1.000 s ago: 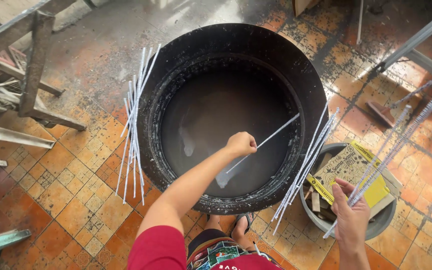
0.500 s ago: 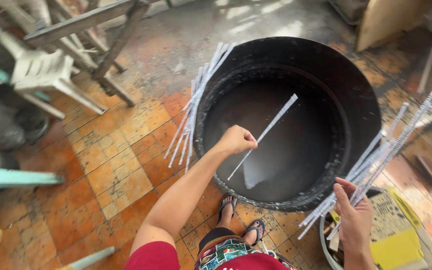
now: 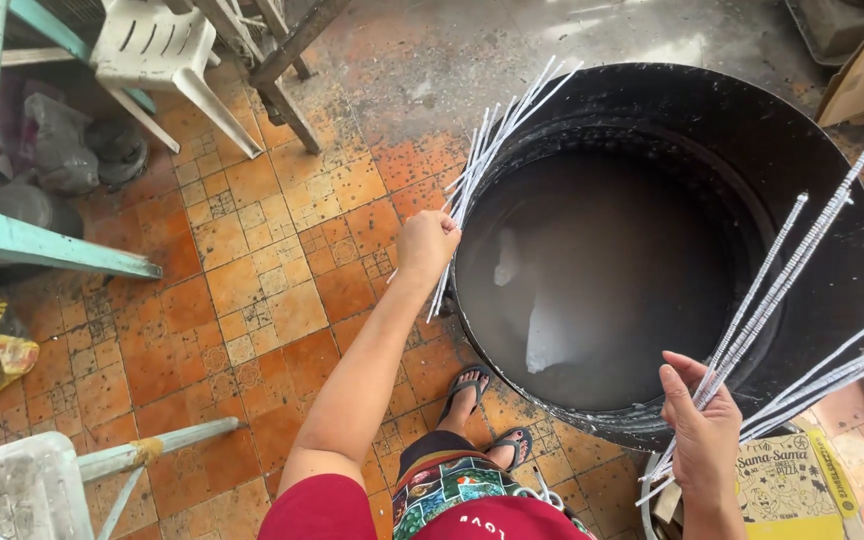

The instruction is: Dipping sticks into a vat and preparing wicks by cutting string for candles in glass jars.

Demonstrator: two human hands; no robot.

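We stand on orange floor tiles (image 3: 252,300). Near right, our right hand (image 3: 704,440) is clamped on long white sticks (image 3: 782,290) slanting over the black tub (image 3: 812,150) of grey liquid. Our left hand (image 3: 427,243) closes around white sticks (image 3: 497,140) leaning on the tub's left rim. Open floor lies left; a white chair (image 3: 157,50) stands far left.

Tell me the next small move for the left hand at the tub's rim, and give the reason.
Probably let go of the stick and draw the left hand back toward the right hand. The left hand is at the white sticks leaning on the left rim of the black tub, seemingly adding one, while the right hand holds a bundle of sticks.
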